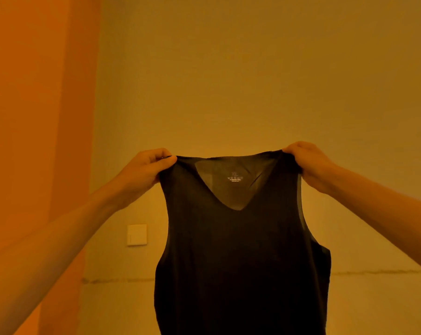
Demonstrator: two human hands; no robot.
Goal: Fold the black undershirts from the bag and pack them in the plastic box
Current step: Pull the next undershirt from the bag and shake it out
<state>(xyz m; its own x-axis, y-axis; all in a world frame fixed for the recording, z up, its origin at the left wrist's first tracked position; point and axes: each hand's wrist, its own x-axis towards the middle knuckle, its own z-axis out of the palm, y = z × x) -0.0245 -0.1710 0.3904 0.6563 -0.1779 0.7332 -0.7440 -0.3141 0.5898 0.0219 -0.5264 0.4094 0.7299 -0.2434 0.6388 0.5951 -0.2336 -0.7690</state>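
A black sleeveless undershirt (240, 257) with a V neck hangs spread out in front of me, held up in the air. A white size label shows inside the neck. My left hand (144, 172) pinches the left shoulder strap. My right hand (308, 163) grips the right shoulder strap at about the same height. The shirt's lower hem runs out of the bottom of the view. Neither the bag nor the plastic box is in sight.
A plain wall fills the background. A white wall switch plate (137, 234) sits low on it, left of the shirt. An orange-toned panel or door (35, 117) stands along the left side.
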